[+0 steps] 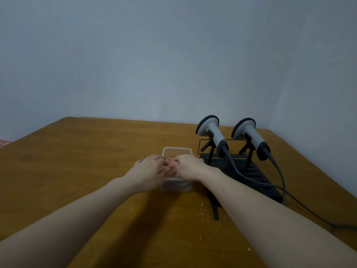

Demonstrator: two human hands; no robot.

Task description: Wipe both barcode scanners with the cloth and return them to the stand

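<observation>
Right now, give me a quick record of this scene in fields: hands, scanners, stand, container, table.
left hand: over the clear container, fingers curled in at its opening
right hand: over the same container, meeting the left; whether either holds anything cannot be told
scanners: left scanner and right scanner both sit on the stand, heads up, coiled cables attached
stand: black, slotted, right of the container
container: clear plastic box, open, contents unclear
cloth: not identifiable
table: brown wood, a few crumbs near the front
</observation>
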